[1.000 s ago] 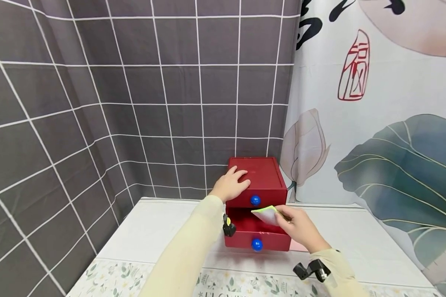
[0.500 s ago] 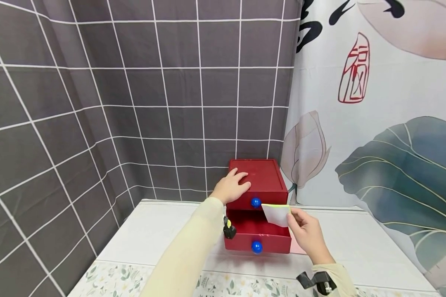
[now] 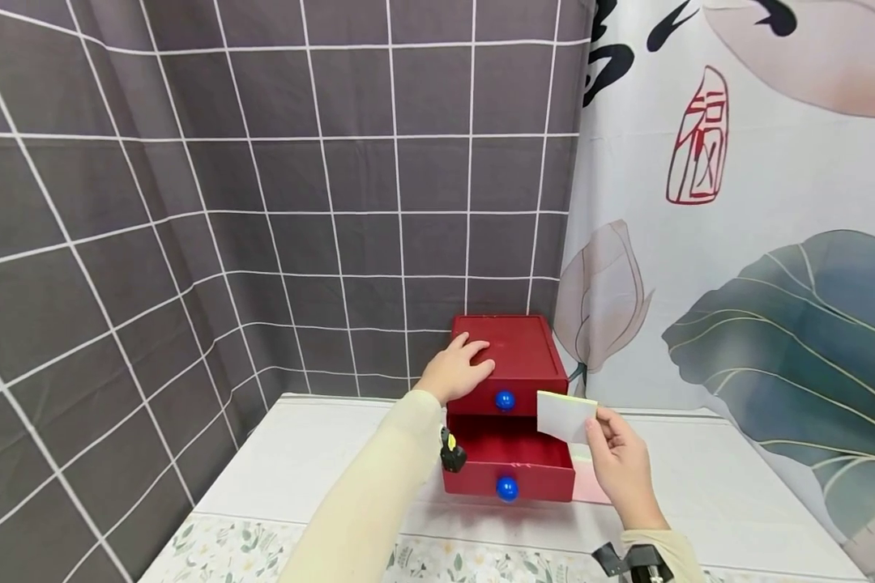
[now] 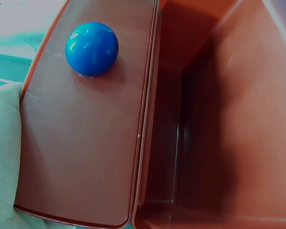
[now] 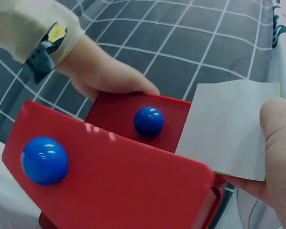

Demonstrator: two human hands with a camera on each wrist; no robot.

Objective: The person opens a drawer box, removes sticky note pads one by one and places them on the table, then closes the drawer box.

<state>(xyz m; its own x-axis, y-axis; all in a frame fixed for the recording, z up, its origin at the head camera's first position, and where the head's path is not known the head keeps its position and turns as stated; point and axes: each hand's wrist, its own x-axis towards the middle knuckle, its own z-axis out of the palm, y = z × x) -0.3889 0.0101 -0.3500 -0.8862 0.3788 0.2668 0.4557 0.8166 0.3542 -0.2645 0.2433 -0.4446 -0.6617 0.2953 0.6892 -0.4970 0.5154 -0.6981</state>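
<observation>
A red two-drawer box (image 3: 514,350) stands on the table, its lower drawer (image 3: 481,479) pulled out and its upper one closed. Each drawer front carries a round blue knob (image 3: 506,488). My left hand (image 3: 455,370) rests on the left side of the box top, fingers spread. My right hand (image 3: 623,463) pinches a small white sheet of paper (image 3: 563,416) with a yellow-green edge by its right side. The sheet is held up in front of the box's right side, past the open drawer. In the left wrist view the drawer's inside (image 4: 205,119) shows bare red walls.
Pink paper (image 3: 589,484) lies on the white table (image 3: 707,478) just right of the drawer, with a pale green bit behind it. A floral strip (image 3: 222,551) runs along the front. A dark gridded curtain (image 3: 350,178) and a white printed curtain (image 3: 766,186) hang behind.
My right hand has drawn the sheet up and to the right, out from over the open drawer. My left hand has stayed on the box top.
</observation>
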